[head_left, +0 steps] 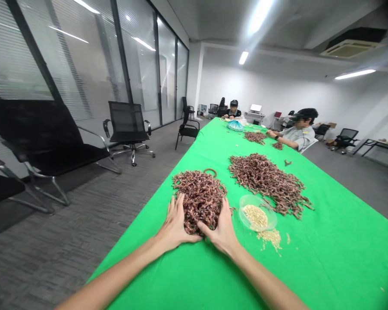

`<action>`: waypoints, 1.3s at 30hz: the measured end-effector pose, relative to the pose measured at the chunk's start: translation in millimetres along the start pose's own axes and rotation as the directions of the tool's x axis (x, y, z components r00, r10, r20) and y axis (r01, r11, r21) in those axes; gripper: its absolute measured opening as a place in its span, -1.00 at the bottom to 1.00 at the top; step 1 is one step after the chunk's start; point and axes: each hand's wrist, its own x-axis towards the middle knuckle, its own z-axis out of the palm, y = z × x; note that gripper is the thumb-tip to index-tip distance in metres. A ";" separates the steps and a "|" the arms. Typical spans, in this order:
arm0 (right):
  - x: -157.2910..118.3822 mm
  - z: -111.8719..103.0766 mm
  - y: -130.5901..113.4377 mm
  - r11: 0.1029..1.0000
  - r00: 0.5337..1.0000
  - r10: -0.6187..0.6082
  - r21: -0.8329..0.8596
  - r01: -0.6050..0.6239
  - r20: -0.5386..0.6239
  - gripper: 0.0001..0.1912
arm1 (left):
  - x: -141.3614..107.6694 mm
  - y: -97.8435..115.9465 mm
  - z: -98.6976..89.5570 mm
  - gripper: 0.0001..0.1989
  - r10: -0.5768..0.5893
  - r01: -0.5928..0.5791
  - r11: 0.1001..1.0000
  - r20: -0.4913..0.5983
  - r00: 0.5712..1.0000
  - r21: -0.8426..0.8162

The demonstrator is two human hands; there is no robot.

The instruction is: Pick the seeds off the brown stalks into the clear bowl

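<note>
A heaped pile of small, reddish-brown, knobbly pieces lies in front of me; I cannot make out their exact kind. My left hand is against the pile's left side, fingers stretched forward and thumb along its near edge. On the opposite side, my right hand lies open along the pile, its thumb pointing in towards the left one. Both hands cup the heap from outside without gripping a single piece. A brown beaded-looking ring lies at the pile's far edge.
To the right stand a clear plastic bowl of small golden bits and a bigger brown pile. Spilled golden bits lie beside the bowl. A green cloth covers the table. Two people sit farther along; office chairs stand left.
</note>
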 end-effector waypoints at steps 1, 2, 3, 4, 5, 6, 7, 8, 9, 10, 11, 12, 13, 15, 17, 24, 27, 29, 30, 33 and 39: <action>1.8 1.0 -0.1 1.000 1.000 -0.005 -0.001 0.005 -0.004 0.21 | 1.5 -1.7 0.1 0.49 -0.002 0.002 1.000 0.002 1.000 -0.007; 3.7 2.2 0.1 1.000 1.000 -0.008 -0.003 0.008 -0.010 0.20 | 3.3 -3.5 0.0 0.49 -0.005 0.005 1.000 0.006 1.000 -0.013; 5.7 3.6 0.4 1.000 1.000 -0.009 -0.004 0.009 -0.017 0.19 | 5.2 -5.2 -0.3 0.49 -0.007 0.008 1.000 0.012 1.000 -0.019; 7.6 5.0 0.6 1.000 1.000 -0.010 -0.004 0.010 -0.025 0.19 | 7.2 -6.9 -0.8 0.49 -0.009 0.009 1.000 0.018 1.000 -0.022; 9.6 6.4 0.6 1.000 0.999 -0.009 -0.004 0.009 -0.032 0.18 | 9.3 -8.2 -1.6 0.49 -0.007 0.008 1.000 0.023 1.000 -0.023; 11.4 7.5 0.5 1.000 0.999 -0.008 -0.005 0.008 -0.038 0.17 | 11.2 -9.3 -2.6 0.49 -0.004 0.004 1.000 0.027 1.000 -0.022; 13.0 8.5 0.2 1.000 0.999 -0.005 -0.005 0.005 -0.043 0.16 | 13.0 -10.0 -3.8 0.48 0.002 -0.001 1.000 0.029 1.000 -0.021; 14.4 9.3 -0.3 1.000 0.999 -0.002 -0.006 0.001 -0.047 0.15 | 14.5 -10.4 -5.0 0.48 0.006 -0.006 1.000 0.031 1.000 -0.022; 15.5 10.1 -0.8 1.000 0.999 0.003 -0.007 -0.003 -0.051 0.15 | 15.6 -10.5 -6.2 0.47 0.008 -0.007 1.000 0.034 0.999 -0.025; 16.5 10.8 -1.4 1.000 0.998 0.007 -0.008 -0.008 -0.055 0.15 | 16.4 -10.6 -7.3 0.46 0.006 -0.005 1.000 0.039 0.999 -0.029; 17.2 11.4 -1.8 1.000 0.998 0.011 -0.008 -0.011 -0.059 0.15 | 16.9 -10.6 -8.2 0.46 0.000 0.001 1.000 0.046 0.999 -0.031; 17.8 12.0 -2.2 1.000 0.998 0.013 -0.008 -0.013 -0.062 0.16 | 17.1 -10.7 -8.9 0.46 -0.008 0.010 0.999 0.053 0.999 -0.030; 18.1 12.5 -2.5 1.000 0.998 0.015 -0.007 -0.015 -0.064 0.16 | 17.1 -10.8 -9.3 0.46 -0.016 0.018 0.999 0.060 0.998 -0.028; 18.1 12.4 -3.5 1.000 0.998 0.020 -0.009 -0.021 -0.060 0.16 | 16.8 -10.8 -10.0 0.46 -0.024 0.026 0.999 0.069 0.997 -0.020; 17.1 10.3 -5.4 1.000 0.998 0.027 -0.014 -0.028 -0.060 0.17 | 16.1 -9.8 -10.6 0.46 -0.020 0.021 1.000 0.074 0.997 -0.012; 11.9 -4.6 -12.0 0.994 0.994 -0.049 -0.107 0.039 -0.096 0.37 | 6.3 1.6 -15.7 0.59 -0.015 0.013 0.998 0.023 1.000 0.053; 12.0 -6.0 -6.3 0.988 0.998 -0.014 -0.154 0.005 -0.061 0.50 | 4.3 -1.3 -22.5 0.63 -0.061 0.062 0.998 0.073 0.995 -0.008; 10.7 -5.2 -3.4 0.985 1.000 0.003 -0.172 -0.008 -0.031 0.57 | 12.8 -8.7 -30.2 0.51 -0.097 0.109 0.988 0.104 0.990 -0.110; 9.1 -4.4 -3.5 0.984 1.000 0.008 -0.179 -0.011 -0.019 0.61 | 21.5 -13.7 -34.5 0.38 -0.109 0.127 0.977 0.107 0.988 -0.171; 2.1 0.5 -12.0 0.982 1.000 0.013 -0.190 -0.012 0.007 0.70 | 64.0 -32.8 -44.4 -0.07 -0.151 0.147 0.947 0.008 0.988 -0.287; -1.2 16.0 -35.2 0.974 0.997 0.066 -0.213 -0.073 -0.038 0.74 | 151.2 -72.8 -28.4 -0.07 -0.298 0.290 0.943 -0.026 0.954 -0.164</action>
